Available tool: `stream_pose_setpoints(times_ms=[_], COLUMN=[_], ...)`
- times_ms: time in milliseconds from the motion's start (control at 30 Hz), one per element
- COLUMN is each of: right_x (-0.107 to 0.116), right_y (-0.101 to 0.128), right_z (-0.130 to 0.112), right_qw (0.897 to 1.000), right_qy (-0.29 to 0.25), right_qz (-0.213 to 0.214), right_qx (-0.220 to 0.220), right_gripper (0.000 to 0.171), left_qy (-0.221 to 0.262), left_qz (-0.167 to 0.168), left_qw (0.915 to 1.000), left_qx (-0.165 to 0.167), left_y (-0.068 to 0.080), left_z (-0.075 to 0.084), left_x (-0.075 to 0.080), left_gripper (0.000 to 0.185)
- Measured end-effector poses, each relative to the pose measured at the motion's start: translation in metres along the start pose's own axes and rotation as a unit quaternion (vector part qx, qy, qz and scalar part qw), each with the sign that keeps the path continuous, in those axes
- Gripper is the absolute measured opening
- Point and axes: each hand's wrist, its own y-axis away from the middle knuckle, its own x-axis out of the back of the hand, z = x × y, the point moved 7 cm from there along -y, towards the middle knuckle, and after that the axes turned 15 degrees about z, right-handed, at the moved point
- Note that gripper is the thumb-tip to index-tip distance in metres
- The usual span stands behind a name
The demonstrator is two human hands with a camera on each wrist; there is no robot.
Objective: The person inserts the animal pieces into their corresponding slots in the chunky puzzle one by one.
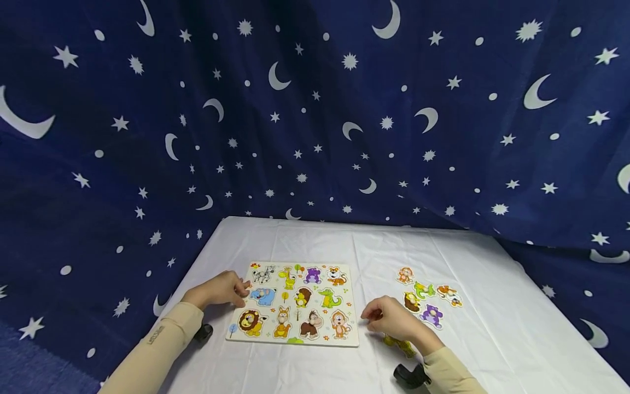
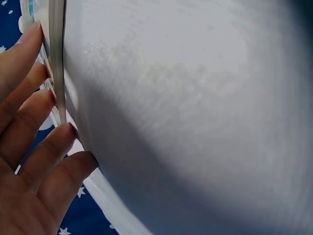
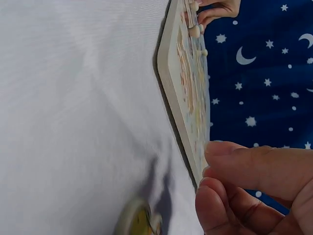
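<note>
Puzzle board (image 1: 295, 304): wooden, animal pegs, flat on white tablecloth (image 1: 315, 241) near front edge, left of centre; most recesses filled.

Left hand (image 1: 221, 290): fingers nearly straight, tips pressed against board's left edge, nothing grasped; left wrist view confirms fingertips (image 2: 46, 100) on the thin edge.

Right hand (image 1: 391, 320): just off board's right edge, fingers curled, thumb meeting fingertips; grasped object, if any, too small to tell.

Loose animal pieces (image 1: 427, 298): five in a cluster toward right edge of cloth; one more yellow piece (image 1: 400, 345) partly under right wrist, near front edge.

Risks, judged: board sliding or cloth bunching if left hand pushes unevenly; yellow piece dragged off front edge by wrist; seated pegs knocked loose by a careless reach.
</note>
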Motion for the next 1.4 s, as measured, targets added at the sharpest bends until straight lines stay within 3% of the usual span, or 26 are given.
stream_pose_setpoints(times_ms=[367, 600, 800, 1067, 1267, 1400], right_x=[0.016, 0.021, 0.027, 0.031, 0.03, 0.029], right_y=[0.021, 0.025, 0.031, 0.034, 0.033, 0.034], right_z=[0.022, 0.029, 0.034, 0.036, 0.034, 0.034], right_qw=[1.0, 0.998, 0.996, 0.994, 0.99, 0.987], right_qy=[0.013, -0.048, -0.058, -0.07, -0.076, -0.088], right_qz=[-0.004, -0.05, -0.072, -0.077, -0.078, -0.094], right_qx=[0.006, -0.006, -0.011, 0.03, 0.091, 0.096], right_gripper=[0.019, 0.014, 0.017, 0.018, 0.016, 0.018], left_qy=[-0.002, -0.004, -0.021, -0.027, -0.021, -0.022], left_qz=[0.002, 0.002, -0.003, -0.001, 0.0, -0.006], left_qw=[1.0, 1.0, 0.9997, 0.9994, 0.9997, 0.9996], left_qx=[-0.008, -0.004, -0.011, -0.02, -0.016, -0.015], left_y=[0.001, 0.0, -0.004, -0.004, -0.004, -0.004], left_z=[-0.002, -0.004, 0.003, 0.005, 0.001, -0.001], left_x=[-0.001, 0.0, 0.003, 0.004, 0.003, 0.001], left_gripper=[0.02, 0.019, 0.017, 0.019, 0.021, 0.02])
